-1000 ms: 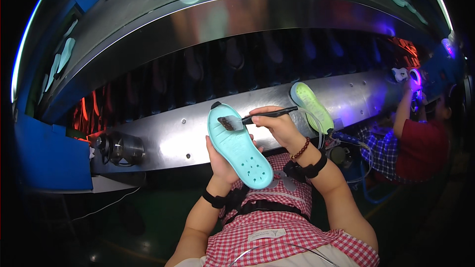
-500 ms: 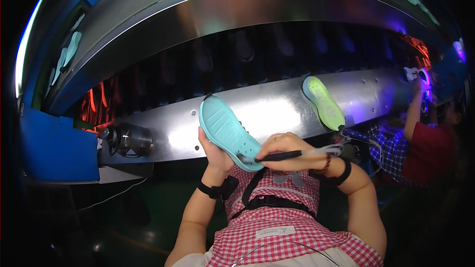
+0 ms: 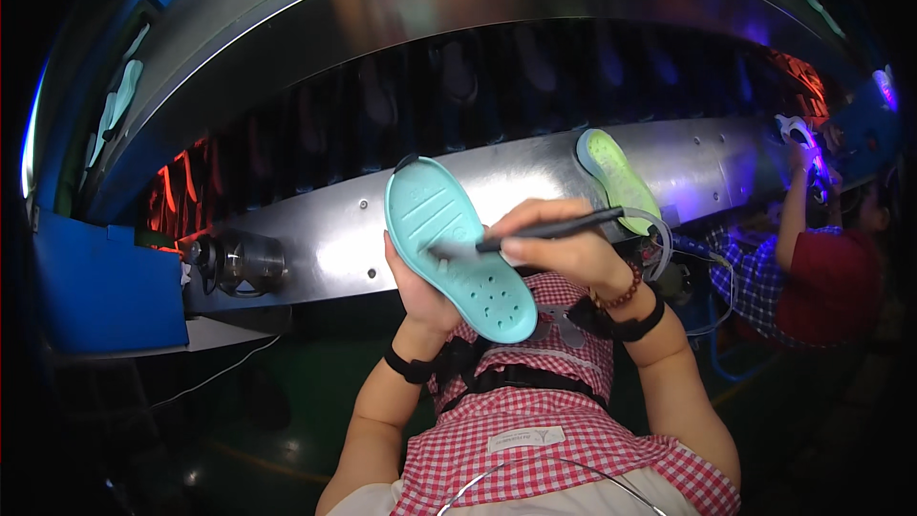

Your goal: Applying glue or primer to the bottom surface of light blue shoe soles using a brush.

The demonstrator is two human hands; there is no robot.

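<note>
My left hand [image 3: 420, 298] is closed round the left edge of a turquoise shoe sole [image 3: 468, 277], held tilted above my apron with its grooved, holed face up. A black piece sits at the sole's far end. In my right hand [image 3: 573, 253] is a black-handled brush [image 3: 559, 227] with a clear tube running from its back end. The brush's blurred tip is over the middle of the sole and seems to touch it. Behind that hand, a yellow-green shoe sole [image 3: 616, 172] lies on the metal ledge [image 3: 334, 210].
At the left of the ledge stands a dark-lidded clear jar [image 3: 253, 263], near a blue panel [image 3: 115, 277]. Several turquoise soles rest on the curved conveyor beyond. Orange-red glow shows at both ends of its dark opening. A co-worker in a red top [image 3: 826, 287] handles a purple-lit shoe part at right.
The brush in my right hand has moved from the sole's near end up to its middle. The sole has turned slightly and sits a little further right at its near end.
</note>
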